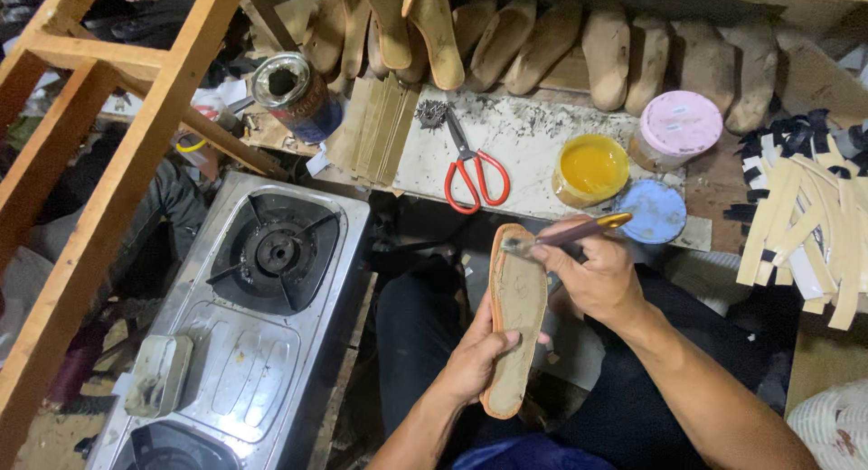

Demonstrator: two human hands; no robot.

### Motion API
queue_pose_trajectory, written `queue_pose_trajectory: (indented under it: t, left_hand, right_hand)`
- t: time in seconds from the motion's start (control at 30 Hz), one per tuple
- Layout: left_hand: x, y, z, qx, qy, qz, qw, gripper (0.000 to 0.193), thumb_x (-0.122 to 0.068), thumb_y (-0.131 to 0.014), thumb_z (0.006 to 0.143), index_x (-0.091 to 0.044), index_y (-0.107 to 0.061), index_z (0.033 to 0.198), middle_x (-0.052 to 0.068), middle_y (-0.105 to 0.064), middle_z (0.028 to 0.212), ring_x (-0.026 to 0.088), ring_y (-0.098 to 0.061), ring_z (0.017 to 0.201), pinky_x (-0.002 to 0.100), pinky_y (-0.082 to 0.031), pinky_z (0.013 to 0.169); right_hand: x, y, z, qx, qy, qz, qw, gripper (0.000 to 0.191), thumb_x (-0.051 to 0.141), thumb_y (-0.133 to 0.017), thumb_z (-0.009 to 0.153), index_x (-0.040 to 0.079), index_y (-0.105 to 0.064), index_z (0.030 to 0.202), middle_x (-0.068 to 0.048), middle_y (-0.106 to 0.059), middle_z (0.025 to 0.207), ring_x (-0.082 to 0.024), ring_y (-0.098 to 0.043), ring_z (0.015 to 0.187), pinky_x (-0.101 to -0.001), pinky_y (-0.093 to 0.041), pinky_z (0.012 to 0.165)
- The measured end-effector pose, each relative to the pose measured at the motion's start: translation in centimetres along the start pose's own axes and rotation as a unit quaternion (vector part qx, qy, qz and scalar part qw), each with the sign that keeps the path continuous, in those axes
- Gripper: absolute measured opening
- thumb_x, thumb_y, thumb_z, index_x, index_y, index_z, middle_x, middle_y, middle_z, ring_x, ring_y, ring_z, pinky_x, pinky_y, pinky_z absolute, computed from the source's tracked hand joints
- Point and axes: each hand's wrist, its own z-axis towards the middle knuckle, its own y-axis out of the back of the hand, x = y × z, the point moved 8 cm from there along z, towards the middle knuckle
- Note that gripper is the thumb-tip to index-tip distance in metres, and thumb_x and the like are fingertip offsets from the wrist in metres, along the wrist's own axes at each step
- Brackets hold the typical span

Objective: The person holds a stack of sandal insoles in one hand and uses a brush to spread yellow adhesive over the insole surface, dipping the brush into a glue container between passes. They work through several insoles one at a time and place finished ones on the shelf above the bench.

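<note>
Fingers of the right hand [597, 276] pinch a brush [565, 235], its tip on the toe of a shoe sole [517, 316] that the left hand [479, 357] grips over the lap. Most of the sole looks uncoated, so gluing seems barely begun. An open jar of yellow glue [590, 169] stands near, beside red scissors [470, 167].

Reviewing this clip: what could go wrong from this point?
The open yellow glue tub sits near the bench edge, close to the right hand; a brush stroke back could tip it. The sole is pinched only at its lower end by the left hand, so it may flex or slip.
</note>
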Motion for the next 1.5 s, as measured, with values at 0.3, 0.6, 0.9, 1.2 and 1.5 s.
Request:
queue_pose_trajectory:
  t: [0.3, 0.6, 0.9, 1.2, 1.5]
  left_hand:
    - [0.0, 2.4, 1.3, -0.066, -0.052, -0.168, 0.982, 0.069, -0.04, -0.045, 0.103, -0.012, -0.029, 0.164, 0.012, -0.057, 0.144, 0.022, -0.064, 0.123, 0.034, -0.058, 0.1]
    - [-0.8, 5.9, 2.7, -0.078, -0.131, -0.155, 0.976, 0.065, -0.032, -0.049, 0.105, -0.022, -0.029, 0.166, 0.018, -0.06, 0.132, 0.025, -0.061, 0.104, 0.037, -0.059, 0.078]
    - [-4.0, 7.3, 1.7, -0.105, -0.156, -0.183, 0.965, 0.066, -0.029, -0.047, 0.101, -0.015, -0.028, 0.162, 0.013, -0.059, 0.139, 0.029, -0.065, 0.119, 0.038, -0.06, 0.086]
    - [-3.4, 6.0, 0.3, -0.106, -0.113, -0.117, 0.981, 0.061, -0.023, -0.045, 0.103, -0.012, -0.03, 0.161, 0.012, -0.062, 0.137, 0.024, -0.066, 0.111, 0.038, -0.057, 0.093]
    - [-1.8, 6.8, -0.6, -0.103, -0.056, -0.133, 0.984, 0.06, -0.021, -0.046, 0.101, -0.005, -0.035, 0.158, 0.015, -0.063, 0.132, 0.023, -0.068, 0.112, 0.035, -0.058, 0.095]
  right_hand:
    - [-2.5, -4.0, -4.7, 0.141, -0.041, 0.006, 0.989, 0.016, 0.021, -0.079, 0.086, 0.005, -0.077, 0.091, -0.005, -0.076, 0.083, -0.02, -0.074, 0.082, -0.038, -0.054, 0.093]
    - [0.4, -5.9, -8.8, 0.148, 0.124, 0.021, 0.981, 0.021, 0.018, -0.082, 0.083, 0.01, -0.068, 0.097, 0.0, -0.073, 0.092, -0.02, -0.071, 0.088, -0.0458, -0.051, 0.102]
    - [-0.9, -3.4, -8.0, 0.197, 0.12, -0.086, 0.969, 0.018, 0.02, -0.083, 0.074, 0.01, -0.075, 0.086, -0.003, -0.073, 0.09, -0.024, -0.07, 0.092, -0.0462, -0.05, 0.098]
    - [-7.5, 7.5, 1.5, -0.095, -0.04, -0.181, 0.978, 0.025, 0.025, -0.076, 0.103, 0.001, -0.075, 0.109, -0.016, -0.074, 0.099, -0.026, -0.073, 0.089, -0.0364, -0.055, 0.082]
    - [-6.4, 7.7, 5.4, -0.071, 0.025, -0.249, 0.966, 0.023, 0.025, -0.077, 0.098, 0.003, -0.077, 0.106, -0.018, -0.071, 0.106, -0.031, -0.068, 0.102, -0.04, -0.052, 0.092]
